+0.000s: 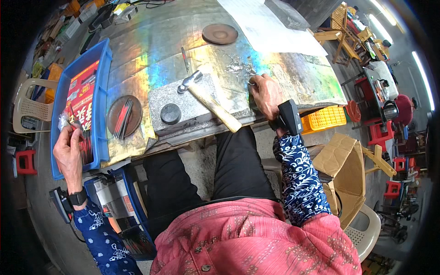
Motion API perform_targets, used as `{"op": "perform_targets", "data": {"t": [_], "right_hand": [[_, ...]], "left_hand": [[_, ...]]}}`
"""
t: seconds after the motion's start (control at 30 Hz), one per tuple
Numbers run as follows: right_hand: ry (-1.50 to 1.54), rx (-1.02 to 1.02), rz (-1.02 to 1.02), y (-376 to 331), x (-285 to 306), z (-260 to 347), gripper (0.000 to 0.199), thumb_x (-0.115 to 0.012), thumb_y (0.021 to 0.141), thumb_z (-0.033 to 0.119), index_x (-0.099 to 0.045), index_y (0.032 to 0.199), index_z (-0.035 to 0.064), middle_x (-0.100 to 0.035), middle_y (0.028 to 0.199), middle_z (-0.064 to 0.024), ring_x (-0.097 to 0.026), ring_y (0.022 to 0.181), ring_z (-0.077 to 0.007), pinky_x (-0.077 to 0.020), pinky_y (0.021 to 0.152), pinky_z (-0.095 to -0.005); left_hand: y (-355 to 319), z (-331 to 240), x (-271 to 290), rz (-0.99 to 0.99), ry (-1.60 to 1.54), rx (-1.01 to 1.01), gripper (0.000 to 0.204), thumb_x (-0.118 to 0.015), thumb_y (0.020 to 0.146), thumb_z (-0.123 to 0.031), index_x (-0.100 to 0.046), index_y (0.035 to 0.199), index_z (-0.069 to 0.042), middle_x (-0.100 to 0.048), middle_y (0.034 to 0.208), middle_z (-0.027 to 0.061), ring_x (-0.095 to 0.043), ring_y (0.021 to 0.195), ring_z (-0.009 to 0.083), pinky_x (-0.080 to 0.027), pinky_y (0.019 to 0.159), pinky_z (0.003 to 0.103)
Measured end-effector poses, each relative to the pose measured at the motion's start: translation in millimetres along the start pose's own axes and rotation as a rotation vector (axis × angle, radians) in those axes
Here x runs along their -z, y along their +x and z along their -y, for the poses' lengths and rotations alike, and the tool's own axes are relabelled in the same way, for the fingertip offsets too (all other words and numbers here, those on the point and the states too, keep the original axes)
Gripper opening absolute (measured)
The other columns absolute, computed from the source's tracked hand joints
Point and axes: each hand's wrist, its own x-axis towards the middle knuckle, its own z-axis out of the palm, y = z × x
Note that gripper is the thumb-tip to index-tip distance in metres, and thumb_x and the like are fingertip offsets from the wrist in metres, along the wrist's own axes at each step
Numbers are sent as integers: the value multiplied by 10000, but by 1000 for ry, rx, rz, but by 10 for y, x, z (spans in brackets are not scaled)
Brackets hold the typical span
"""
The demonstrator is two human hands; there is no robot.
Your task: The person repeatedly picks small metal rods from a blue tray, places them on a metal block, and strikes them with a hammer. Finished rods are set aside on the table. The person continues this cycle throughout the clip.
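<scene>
My left hand [68, 149] is over the near end of a blue plastic tray [101, 78]. Its fingers are pinched together, with red and dark slivers showing by the fingertips; what they hold is too small to tell. Beyond the granite block's [158, 103] right side, my right hand [268, 95] is closed, thumb against forefinger, close to a pile of small silvery metal pieces [239, 66]. Anything in it is hidden. A hammer [208, 103] with a wooden handle lies across the block, next to a round dark metal disc [171, 113].
Slim red-and-black tools [123, 120] lie in a brown dish [136, 103] between tray and block. Another brown dish [220, 34] and a white sheet [270, 27] lie farther back. A cardboard box [350, 169] and a yellow basket [326, 118] stand right, below the table.
</scene>
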Motion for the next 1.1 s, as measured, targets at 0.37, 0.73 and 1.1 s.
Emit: {"op": "perform_targets", "data": {"t": [0.37, 0.73, 1.1], "right_hand": [[-46, 186, -3, 123, -210, -113, 90, -604, 796, 106, -583, 801, 19, -584, 832, -164, -606, 826, -350, -487, 710, -435], [-319, 257, 101, 278, -258, -170, 91, -622, 730, 65, -629, 786, -6, -643, 799, -204, -675, 763, -340, -546, 659, -398], [-31, 60, 41, 86, 53, -28, 173, -628, 803, 137, -578, 883, -9, -624, 839, -211, -629, 818, -385, -501, 739, -453]], "left_hand": [[-174, -724, -430, 190, -390, -5, 101, -609, 940, -77, -642, 990, 4, -637, 858, 9, -581, 733, 45, -457, 579, 182], [-228, -1083, -979, 207, -667, 50, 89, -630, 902, 0, -633, 982, 40, -631, 805, 21, -589, 699, 61, -469, 609, 191], [-324, -1077, -1188, 154, -652, 38, 141, -665, 875, 11, -648, 1011, 43, -639, 837, 15, -587, 763, 54, -487, 683, 196]]}}
